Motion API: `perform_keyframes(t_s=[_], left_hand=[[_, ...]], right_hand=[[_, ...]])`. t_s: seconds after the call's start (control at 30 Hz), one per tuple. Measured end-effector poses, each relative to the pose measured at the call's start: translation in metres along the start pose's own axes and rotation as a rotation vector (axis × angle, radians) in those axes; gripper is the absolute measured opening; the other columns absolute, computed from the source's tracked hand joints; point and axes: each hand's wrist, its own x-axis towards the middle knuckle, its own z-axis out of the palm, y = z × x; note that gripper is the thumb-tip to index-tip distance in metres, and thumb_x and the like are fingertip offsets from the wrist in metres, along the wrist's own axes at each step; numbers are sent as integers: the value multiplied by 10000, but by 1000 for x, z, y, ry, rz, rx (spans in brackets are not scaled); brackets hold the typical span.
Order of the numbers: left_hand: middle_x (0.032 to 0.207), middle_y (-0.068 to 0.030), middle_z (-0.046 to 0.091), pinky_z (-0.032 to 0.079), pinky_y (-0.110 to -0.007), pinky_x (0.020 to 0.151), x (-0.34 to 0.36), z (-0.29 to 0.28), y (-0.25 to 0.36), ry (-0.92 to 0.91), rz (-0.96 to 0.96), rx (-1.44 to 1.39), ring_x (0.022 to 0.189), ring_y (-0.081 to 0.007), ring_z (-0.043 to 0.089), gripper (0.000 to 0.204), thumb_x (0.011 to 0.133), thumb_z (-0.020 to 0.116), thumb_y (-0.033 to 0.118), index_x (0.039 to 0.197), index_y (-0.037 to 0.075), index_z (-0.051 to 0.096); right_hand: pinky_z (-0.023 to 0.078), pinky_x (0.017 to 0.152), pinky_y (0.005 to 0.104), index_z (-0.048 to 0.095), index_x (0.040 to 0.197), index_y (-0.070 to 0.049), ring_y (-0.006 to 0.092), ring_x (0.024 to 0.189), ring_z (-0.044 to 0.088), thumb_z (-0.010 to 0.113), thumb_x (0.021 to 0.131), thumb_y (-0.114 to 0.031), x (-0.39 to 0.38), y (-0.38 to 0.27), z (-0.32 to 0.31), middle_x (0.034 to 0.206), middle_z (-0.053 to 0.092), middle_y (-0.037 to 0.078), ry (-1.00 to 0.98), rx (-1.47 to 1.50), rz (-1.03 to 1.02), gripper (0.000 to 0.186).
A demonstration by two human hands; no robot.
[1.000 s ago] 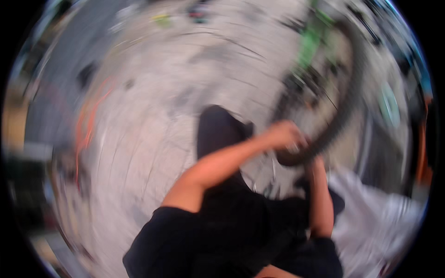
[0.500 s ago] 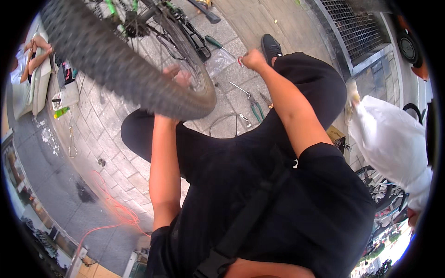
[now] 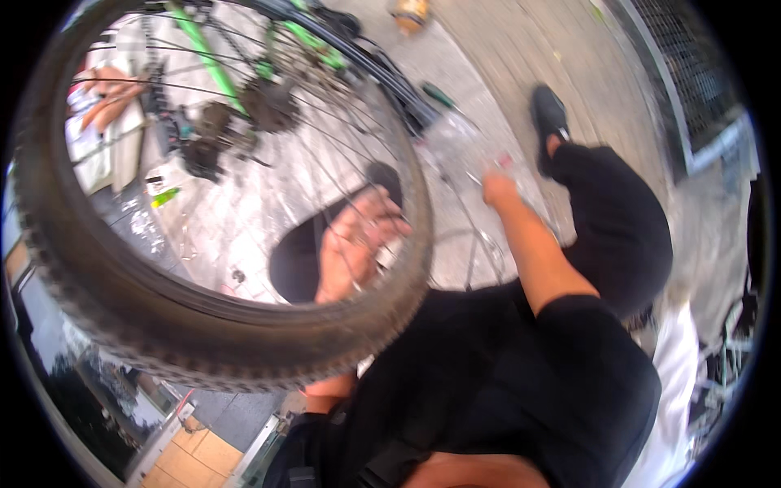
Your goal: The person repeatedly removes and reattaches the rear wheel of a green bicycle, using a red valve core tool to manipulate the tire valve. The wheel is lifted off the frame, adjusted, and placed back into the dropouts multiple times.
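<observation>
Wheel [image 3: 236,346] swung broadside, tyre edge [image 3: 418,220] between hands [image 3: 358,234] [image 3: 499,189]

A bicycle wheel [image 3: 236,342] sits at the end of a green frame [image 3: 203,57], its near edge raised toward the viewer. It is wire-spoked and tilted, so its outline shows as a broad oval. The thick black tyre [image 3: 187,346] has knobbly tread along its lower edge and a smoother brownish sidewall. Dark sprockets [image 3: 272,104] sit at its centre, beside the frame; the tyre's right side is slightly blurred.
</observation>
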Motion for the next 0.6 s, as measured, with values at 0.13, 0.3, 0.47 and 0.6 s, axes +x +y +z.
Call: perform_keyframes(t_s=[0.13, 0.3, 0.47, 0.6], left_hand=[[1242, -168, 652, 578, -396, 909, 7, -11, -13, -65, 10, -89, 1018, -312, 722, 808, 924, 802, 408, 1475, -75, 461], [1253, -174, 626, 563, -381, 943, 11, -12, -7, -161, 24, -250, 1053, -289, 708, 797, 934, 787, 431, 1473, -61, 466], [1297, -157, 600, 534, -406, 993, 19, -14, -7, -239, -3, -171, 1129, -298, 678, 1003, 844, 803, 607, 1514, -30, 415], [1316, -153, 601, 531, -423, 1001, 46, -70, -51, -393, -102, -360, 1159, -342, 668, 969, 861, 787, 583, 1549, 25, 394]], right_hand=[[601, 930, 448, 741, 1214, -90, 325, 1107, 745, 600, 963, -136, 12, 2, 21, 1196, 759, 163, -48, -147, -7, 291], [583, 959, 474, 728, 1170, -60, 363, 1129, 723, 590, 919, -154, 7, -12, 18, 1202, 742, 204, -110, -211, -231, 301], [544, 989, 482, 768, 1128, 5, 380, 1140, 704, 615, 849, -270, -31, -74, 36, 1222, 728, 243, -510, -116, -482, 420], [535, 827, 413, 795, 1104, -133, 241, 993, 675, 631, 874, -313, -145, -126, -43, 1161, 774, 33, -1009, -136, -247, 336]])
